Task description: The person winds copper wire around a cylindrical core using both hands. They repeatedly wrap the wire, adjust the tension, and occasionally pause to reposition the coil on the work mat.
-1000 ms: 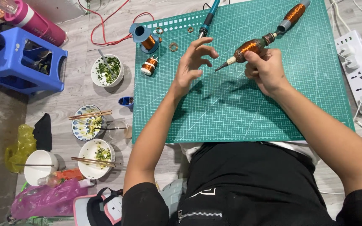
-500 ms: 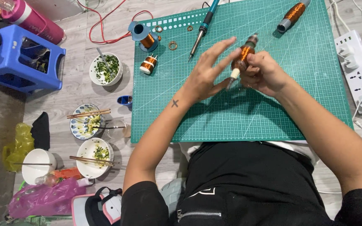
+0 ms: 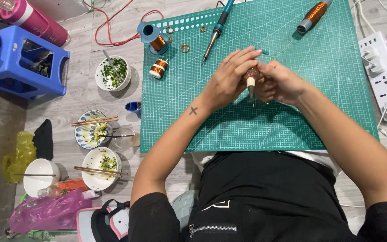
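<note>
Both hands are closing around 1 copper-wound rotor (image 3: 251,77) over the green cutting mat (image 3: 247,130): left hand (image 3: 227,80) and right hand (image 3: 279,83) gripping it equally near, shaft pointing toward the person.

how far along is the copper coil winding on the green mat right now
Looks done: one copper-wound rod lies finished at the mat's far edge, and small copper wire rings sit near the spools. In hand: the left hand and right hand both grip a second copper-wound rod with a white tip over the green cutting mat. Left, probably: the blue-handled soldering iron lies untouched, and the copper wire spools hold wire.
</note>
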